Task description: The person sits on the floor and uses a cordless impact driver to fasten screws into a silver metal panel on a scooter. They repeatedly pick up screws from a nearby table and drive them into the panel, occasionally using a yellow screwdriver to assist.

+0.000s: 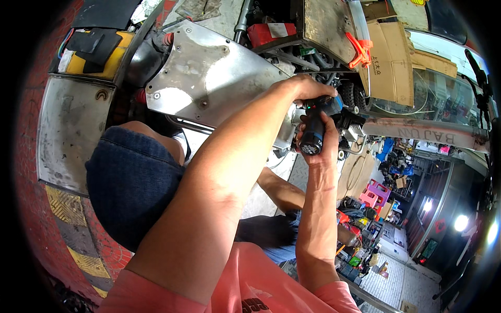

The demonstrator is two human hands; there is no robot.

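Note:
My right hand [324, 136] is wrapped around the grip of a black cordless driver [313, 128] with blue trim and a small green light. The battery end of the tool points toward me. My left hand [309, 87] lies over the top of the driver's head, fingers curled onto it and partly hidden. A bare metal plate [209, 73] with holes and fasteners lies left of the tool, and the driver's head is by its right end. The driver's tip is hidden behind my hands.
A silver metal tube [422, 130] extends to the right of the tool. Beyond stand a workbench [329, 28], an orange clamp [360, 49] and cardboard [389, 65]. At left is a metal box [73, 135]. Clutter and stools [373, 193] fill the lower right.

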